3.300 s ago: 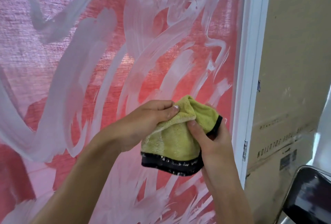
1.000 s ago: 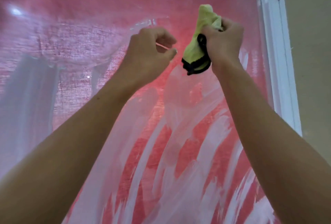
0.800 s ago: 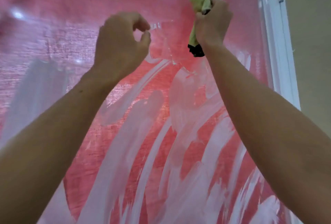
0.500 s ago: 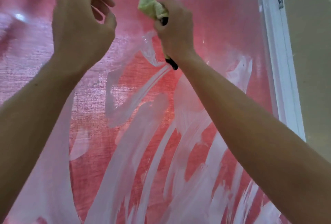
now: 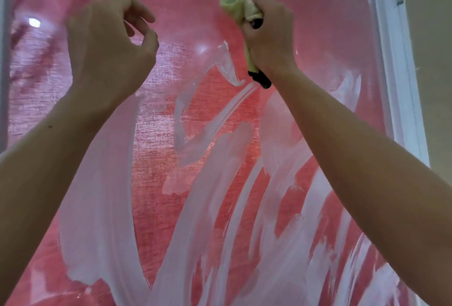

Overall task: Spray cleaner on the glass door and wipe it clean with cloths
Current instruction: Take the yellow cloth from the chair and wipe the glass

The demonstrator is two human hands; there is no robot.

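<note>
Both bare forearms reach up from the bottom corners. The left hand (image 5: pixel 110 44) is loosely curled, nothing in it, raised in front of the pane. The right hand (image 5: pixel 269 36) has a tight fist round a bunched yellow-green microfibre cloth with black trim (image 5: pixel 241 6), up high on the glass door backed by red fabric (image 5: pixel 151 159), which is smeared with white cleaner streaks (image 5: pixel 97 195). White door frame (image 5: pixel 401 85) runs down the right.

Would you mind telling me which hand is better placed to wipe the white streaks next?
Right. The right hand grips the yellow-green cloth just above the white cleaner streaks; the left hand holds nothing.
</note>
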